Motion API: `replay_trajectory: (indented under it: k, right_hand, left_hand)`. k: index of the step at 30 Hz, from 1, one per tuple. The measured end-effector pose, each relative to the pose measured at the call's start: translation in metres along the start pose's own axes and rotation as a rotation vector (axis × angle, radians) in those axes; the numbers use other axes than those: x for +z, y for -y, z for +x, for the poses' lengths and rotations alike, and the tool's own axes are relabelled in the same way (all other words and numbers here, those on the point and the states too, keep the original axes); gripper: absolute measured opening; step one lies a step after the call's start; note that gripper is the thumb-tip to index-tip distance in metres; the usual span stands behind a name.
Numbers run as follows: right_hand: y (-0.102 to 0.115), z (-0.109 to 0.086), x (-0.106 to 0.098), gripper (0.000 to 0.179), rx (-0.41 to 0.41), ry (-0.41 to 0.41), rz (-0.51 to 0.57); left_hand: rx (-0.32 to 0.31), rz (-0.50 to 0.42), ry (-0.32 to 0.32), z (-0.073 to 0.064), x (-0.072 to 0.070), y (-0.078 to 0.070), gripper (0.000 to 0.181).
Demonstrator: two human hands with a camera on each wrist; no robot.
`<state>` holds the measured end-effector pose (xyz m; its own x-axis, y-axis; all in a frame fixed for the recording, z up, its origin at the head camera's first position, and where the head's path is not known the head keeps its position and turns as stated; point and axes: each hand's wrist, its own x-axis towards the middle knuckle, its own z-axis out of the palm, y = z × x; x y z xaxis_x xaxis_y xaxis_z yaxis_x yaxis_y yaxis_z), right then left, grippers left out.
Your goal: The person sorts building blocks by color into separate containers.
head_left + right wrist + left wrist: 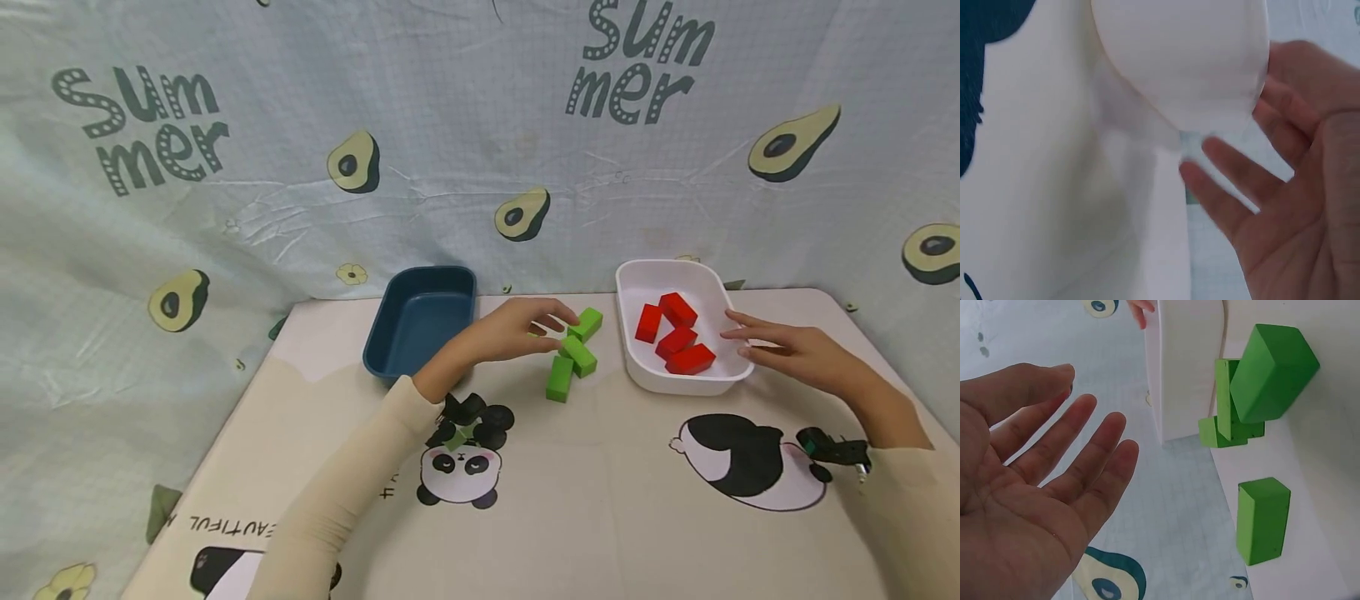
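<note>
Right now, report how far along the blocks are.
Done, seemingly: four red blocks sit in the white tray. In hand: no block gripped; left hand by the green blocks, right hand at the white tray. Remaining, probably: those green blocks; the blue tray looks empty.

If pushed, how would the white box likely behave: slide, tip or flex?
The white box would probably slide rather than tip, being low and broad. Its walls hold an even shape, suggesting stiffness. The red blocks look loose inside, so they might shift.
</note>
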<state>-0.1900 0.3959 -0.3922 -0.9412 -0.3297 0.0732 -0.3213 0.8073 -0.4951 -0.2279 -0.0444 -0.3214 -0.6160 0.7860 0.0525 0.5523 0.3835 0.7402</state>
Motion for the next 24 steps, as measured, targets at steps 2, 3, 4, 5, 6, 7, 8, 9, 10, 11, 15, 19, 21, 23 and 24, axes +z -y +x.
replay_trajectory:
  k: [2,3,4,5,6,7,8,9,10,11,15,19,21,23,24]
  right_hand:
    - [0.003,-0.001,0.0,0.043,-0.056,-0.035,-0.068]
    - [0.006,-0.001,-0.001,0.043,-0.084,-0.058,-0.101]
    - [0.009,-0.002,0.0,0.044,-0.1,-0.083,-0.133]
    - [0.012,-0.002,0.0,0.045,-0.111,-0.105,-0.158]
    - [0.017,-0.002,0.0,0.046,-0.12,-0.126,-0.179]
    - [0.022,-0.002,0.0,0.047,-0.125,-0.14,-0.19]
    - [0.028,-0.003,0.001,0.048,-0.127,-0.152,-0.194]
    - [0.034,-0.003,0.001,0.05,-0.129,-0.162,-0.195]
    - [0.04,-0.003,0.002,0.051,-0.13,-0.168,-0.191]
    - [0.046,-0.003,0.003,0.052,-0.133,-0.173,-0.188]
    - [0.069,-0.002,0.007,0.055,-0.168,-0.184,-0.179]
    - [0.088,-0.001,0.012,0.055,-0.277,-0.221,-0.194]
    - [0.096,0.0,0.013,0.056,-0.324,-0.236,-0.203]
    - [0.104,0.0,0.015,0.056,-0.35,-0.242,-0.202]
    - [0.108,0.001,0.015,0.055,-0.359,-0.241,-0.198]
  left_hand:
    - [-0.001,0.01,-0.017,-0.006,-0.002,0.002,0.037]
    - [-0.002,0.01,-0.026,-0.009,-0.003,0.003,0.037]
    - [-0.004,0.012,-0.036,-0.013,-0.004,0.004,0.037]
    - [-0.005,0.016,-0.044,-0.016,-0.005,0.004,0.036]
    - [-0.008,0.016,-0.055,-0.019,-0.006,0.006,0.036]
    - [-0.007,0.018,-0.065,-0.021,-0.007,0.007,0.036]
    - [-0.006,0.021,-0.075,-0.024,-0.007,0.008,0.036]
    - [-0.007,0.024,-0.087,-0.027,-0.008,0.009,0.036]
    - [-0.008,0.03,-0.098,-0.03,-0.009,0.01,0.035]
    - [-0.009,0.036,-0.108,-0.032,-0.01,0.011,0.035]
    - [-0.017,0.076,-0.151,-0.044,-0.012,0.013,0.035]
    - [-0.035,0.102,-0.182,-0.056,-0.015,0.014,0.035]
    - [-0.048,0.104,-0.199,-0.062,-0.016,0.016,0.034]
    - [-0.063,0.103,-0.221,-0.068,-0.018,0.018,0.033]
    - [-0.067,0.104,-0.234,-0.07,-0.018,0.019,0.033]
